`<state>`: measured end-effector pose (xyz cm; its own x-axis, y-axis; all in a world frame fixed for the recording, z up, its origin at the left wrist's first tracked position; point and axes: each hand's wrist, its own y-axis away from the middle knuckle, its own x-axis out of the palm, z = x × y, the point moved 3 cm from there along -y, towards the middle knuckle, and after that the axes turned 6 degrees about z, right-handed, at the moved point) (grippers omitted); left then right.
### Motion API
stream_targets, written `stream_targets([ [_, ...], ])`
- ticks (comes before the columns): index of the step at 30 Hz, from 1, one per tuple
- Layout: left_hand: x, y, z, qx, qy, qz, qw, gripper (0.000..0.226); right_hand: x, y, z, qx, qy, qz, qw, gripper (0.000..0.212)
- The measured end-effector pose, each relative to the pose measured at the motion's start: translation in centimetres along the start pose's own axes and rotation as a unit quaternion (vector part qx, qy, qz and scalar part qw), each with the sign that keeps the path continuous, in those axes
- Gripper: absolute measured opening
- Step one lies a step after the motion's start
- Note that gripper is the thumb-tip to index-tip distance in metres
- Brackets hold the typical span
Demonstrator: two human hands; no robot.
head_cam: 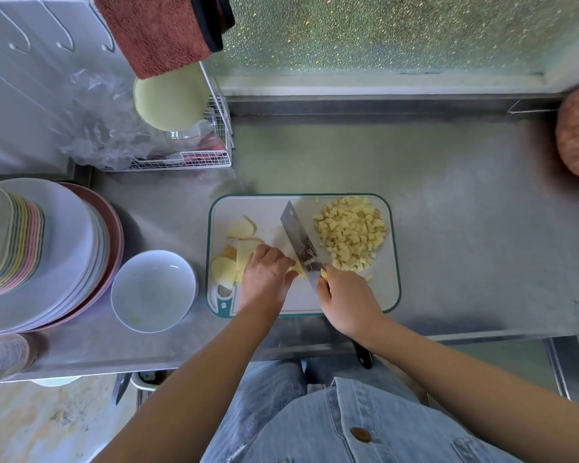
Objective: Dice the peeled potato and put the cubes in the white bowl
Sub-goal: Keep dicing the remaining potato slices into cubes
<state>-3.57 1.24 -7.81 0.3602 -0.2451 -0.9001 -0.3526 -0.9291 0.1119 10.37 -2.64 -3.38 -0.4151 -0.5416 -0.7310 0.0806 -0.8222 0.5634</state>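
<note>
On the cutting board [271,212], the left hand [264,275], fingers curled, pins potato strips [299,268]; at its three o'clock the right hand [346,297] clasps the cleaver [298,235].

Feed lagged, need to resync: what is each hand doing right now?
Left hand: fingers curled, holds pale yellow potato strips beside the blade.
Right hand: grips the broad steel cleaver.

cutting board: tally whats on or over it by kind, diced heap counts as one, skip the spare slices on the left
hands: 2, left hand and right hand
knife: 1
potato piece being cut: 1
heap of cubes: 1
total: 5
</note>
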Motion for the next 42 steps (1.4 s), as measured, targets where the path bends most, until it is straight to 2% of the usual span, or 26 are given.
stream_targets([
  [8,-0.1,-0.4,-0.2,-0.015,0.0,0.006,1.0,0.015,0.1,-0.1,0.1,0.015,-0.012,-0.01,1.0,0.021],
  [19,-0.3,-0.6,-0.3,-0.023,-0.03,0.017,0.999,0.016,-0.3,-0.4,0.3,-0.011,0.006,-0.003,1.0,0.019],
  [33,0.0,-0.6,-0.4,-0.027,-0.031,0.02,0.999,0.018,0.8,-0.7,0.2,0.003,0.008,0.007,1.0,0.018],
  [42,0.2,-0.7,-0.3,-0.021,-0.038,0.018,0.999,0.018,2.3,-1.3,0.0,0.01,0.021,-0.024,0.999,0.027],
])
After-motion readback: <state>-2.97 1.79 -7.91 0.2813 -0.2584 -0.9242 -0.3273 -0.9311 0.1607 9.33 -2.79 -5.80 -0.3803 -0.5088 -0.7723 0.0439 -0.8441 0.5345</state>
